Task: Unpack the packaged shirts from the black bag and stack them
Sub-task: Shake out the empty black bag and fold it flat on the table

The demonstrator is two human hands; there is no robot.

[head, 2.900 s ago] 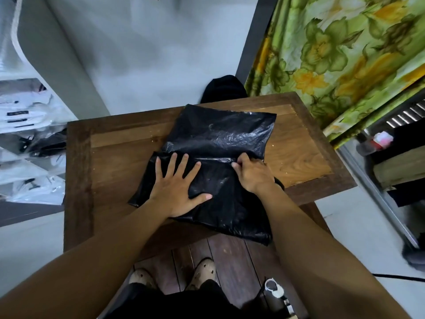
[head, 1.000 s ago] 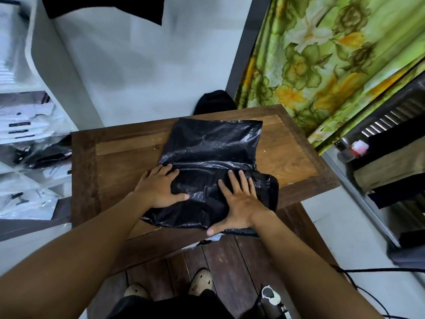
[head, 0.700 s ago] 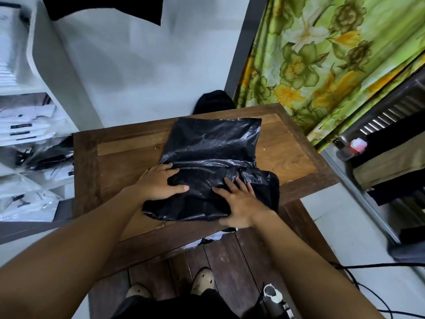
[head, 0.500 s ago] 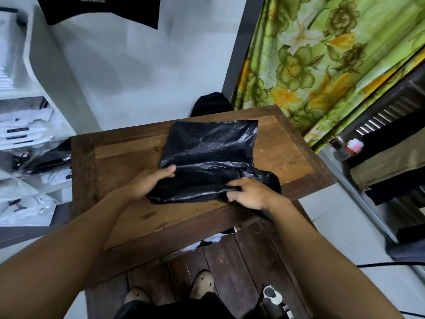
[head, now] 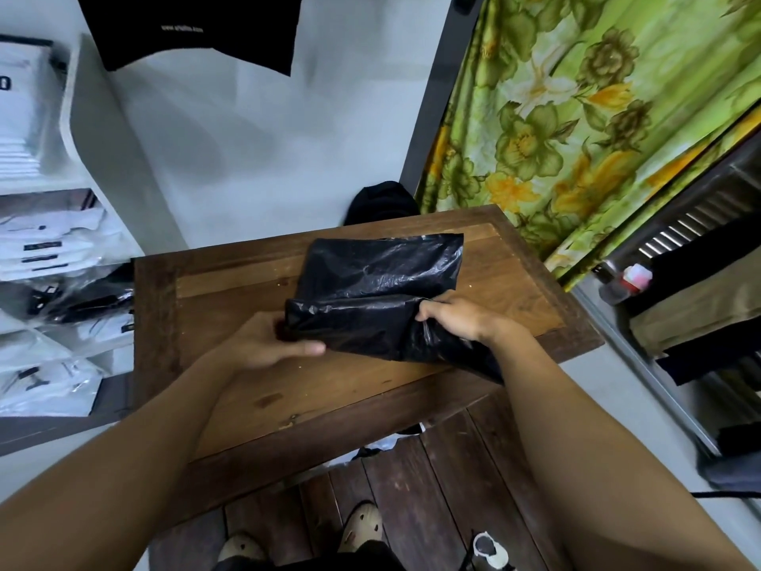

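Folded black bag [head: 379, 278] lies on the counter [head: 230, 290], left hand [head: 267, 344] pinching its near-left corner, right hand [head: 457, 319] gripping the right fold (no shirts visible); best to find and spread the mouth first.

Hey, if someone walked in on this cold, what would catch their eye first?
The crumpled black bag on the wooden table stands out first, gripped at either side of its near fold by the left hand and right hand. Next comes the bright green floral curtain at upper right.
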